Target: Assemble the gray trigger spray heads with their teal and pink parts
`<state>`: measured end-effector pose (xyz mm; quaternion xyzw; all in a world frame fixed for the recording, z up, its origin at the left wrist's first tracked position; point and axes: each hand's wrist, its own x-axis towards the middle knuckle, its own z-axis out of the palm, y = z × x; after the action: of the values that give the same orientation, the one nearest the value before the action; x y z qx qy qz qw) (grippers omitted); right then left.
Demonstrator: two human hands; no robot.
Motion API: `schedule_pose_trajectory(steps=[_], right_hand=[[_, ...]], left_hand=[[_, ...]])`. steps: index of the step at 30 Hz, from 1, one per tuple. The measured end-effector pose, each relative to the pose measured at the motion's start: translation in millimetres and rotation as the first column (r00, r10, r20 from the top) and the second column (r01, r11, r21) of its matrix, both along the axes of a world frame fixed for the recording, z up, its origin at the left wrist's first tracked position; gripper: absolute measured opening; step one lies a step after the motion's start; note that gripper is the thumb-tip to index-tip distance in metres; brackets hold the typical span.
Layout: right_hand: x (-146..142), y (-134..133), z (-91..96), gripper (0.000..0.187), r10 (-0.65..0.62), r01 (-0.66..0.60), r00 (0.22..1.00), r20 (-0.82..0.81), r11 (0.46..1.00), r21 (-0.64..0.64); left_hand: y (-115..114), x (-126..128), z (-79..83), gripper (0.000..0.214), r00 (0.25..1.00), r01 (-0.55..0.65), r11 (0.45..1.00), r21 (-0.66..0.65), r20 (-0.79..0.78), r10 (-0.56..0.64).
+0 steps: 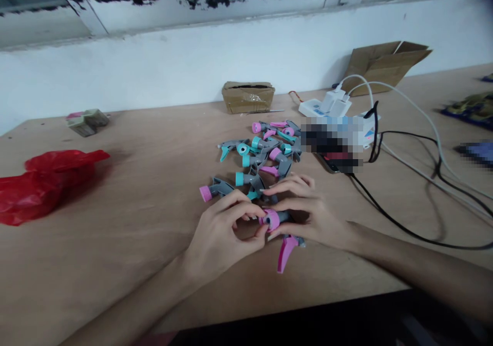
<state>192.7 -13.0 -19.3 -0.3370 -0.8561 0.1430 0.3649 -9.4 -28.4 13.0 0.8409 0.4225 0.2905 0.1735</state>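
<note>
Between my two hands is a grey trigger spray head (273, 219) with a pink collar and a pink trigger that points toward me. My left hand (225, 231) pinches the pink collar between thumb and fingers. From the other side, my right hand (308, 210) has its thumb and fingers closed round the grey body, partly hiding it. Just beyond my hands lie several more spray heads, some with teal collars and some with pink. The closest are one with a pink collar (206, 193) and one with a teal collar (240, 179).
A red plastic bag (57, 179) lies at the left, with small wrapped blocks (88, 123) behind it. Along the wall stand a small cardboard box (248, 99) and a larger open one (379, 68). A power strip (313, 108), cables and a phone (332, 162) occupy the right side.
</note>
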Motion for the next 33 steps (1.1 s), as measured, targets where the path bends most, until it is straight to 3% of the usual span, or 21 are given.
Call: schedule_pose_trajectory(steps=[7, 12, 18, 22, 28, 33], right_hand=[[-0.3, -0.4, -1.6, 0.026, -0.008, 0.008, 0.999, -0.036, 1.0, 0.002], [0.2, 1.6, -2.1, 0.024, -0.019, 0.019, 0.998, -0.058, 1.0, 0.007], [-4.6, 0.0, -1.2, 0.029, -0.03, 0.03, 0.998, -0.047, 0.999, 0.012], [-6.4, -0.4, -2.2, 0.03, -0.019, 0.02, 0.999, -0.042, 1.0, 0.009], [-8.0, -1.6, -2.1, 0.029, -0.022, 0.022, 1.0, 0.007, 1.0, -0.015], [-13.2, -5.2, 2.8, 0.028, -0.015, 0.014, 1.0, -0.01, 1.0, -0.027]], left_hand=[[-3.5, 4.8, -6.8, 0.006, 0.998, -0.061, 0.998, 0.002, -0.026, 0.061], [-5.2, 8.9, -4.1, 0.01, 0.993, -0.12, 0.988, -0.101, 0.0, 0.121], [7.1, -0.1, 10.9, 0.01, 1.0, -0.004, 0.967, -0.256, -0.028, -0.003], [10.2, -3.1, 14.4, 0.004, 0.992, 0.002, 0.981, -0.192, -0.121, -0.026], [3.2, -5.6, 0.8, 0.01, 0.987, 0.1, 0.995, -0.028, -0.126, -0.103], [-6.4, -13.0, 2.2, 0.012, 0.984, 0.093, 0.994, 0.052, -0.157, -0.084]])
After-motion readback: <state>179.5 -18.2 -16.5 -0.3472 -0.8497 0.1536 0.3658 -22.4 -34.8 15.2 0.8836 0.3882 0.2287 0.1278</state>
